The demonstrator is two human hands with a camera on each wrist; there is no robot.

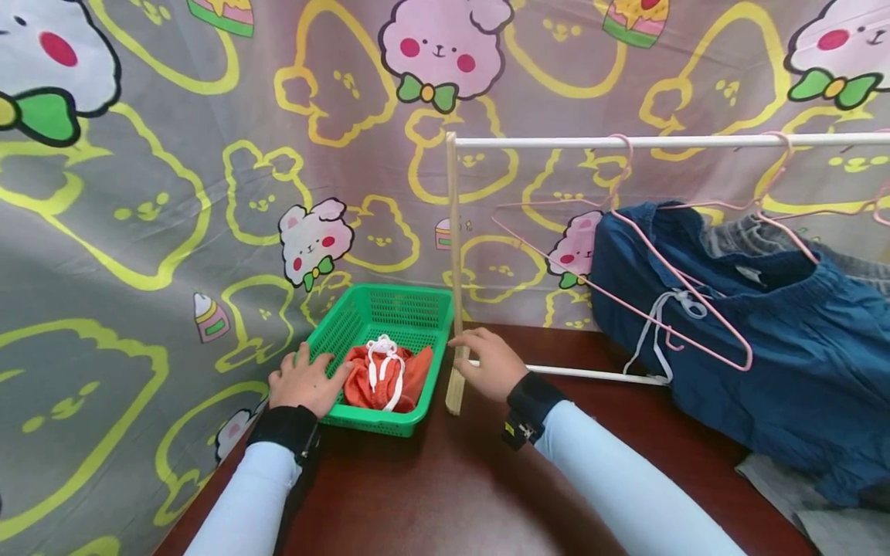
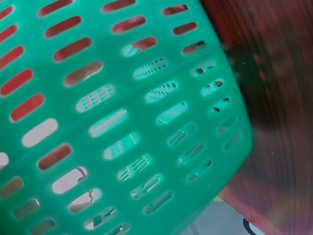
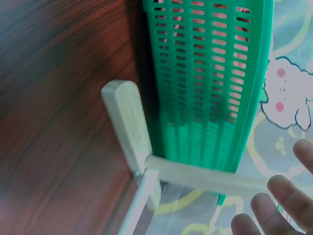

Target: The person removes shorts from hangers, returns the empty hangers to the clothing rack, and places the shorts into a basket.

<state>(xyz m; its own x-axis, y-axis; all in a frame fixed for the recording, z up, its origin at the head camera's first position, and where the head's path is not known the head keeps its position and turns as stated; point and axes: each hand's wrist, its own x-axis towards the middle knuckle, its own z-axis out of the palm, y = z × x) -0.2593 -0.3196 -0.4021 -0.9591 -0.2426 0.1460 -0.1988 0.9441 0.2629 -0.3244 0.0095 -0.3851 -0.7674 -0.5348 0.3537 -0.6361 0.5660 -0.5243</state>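
Note:
A green plastic basket (image 1: 436, 309) stands at the back left of the table, with a red-orange garment with white drawstrings (image 1: 358, 377) lying bunched inside. My left hand (image 1: 306, 384) is at the basket's left front rim, fingers spread over its edge. In the left wrist view the slotted basket wall (image 2: 58, 105) fills most of the picture and that hand is hidden. To the right of the basket, my right hand (image 1: 490, 363) is beside the rack's wooden post (image 1: 455, 224), holding nothing. Its loosely bent fingers (image 3: 283, 198) show in the right wrist view.
A white rail (image 1: 542, 143) runs right from the post, carrying pink hangers (image 1: 684, 272). Blue shorts (image 1: 723, 324) with a white drawstring hang there, with a grey garment behind. Grey cloth (image 1: 834, 502) lies at lower right. A cartoon-printed curtain (image 1: 257, 201) encloses the brown table (image 1: 389, 494).

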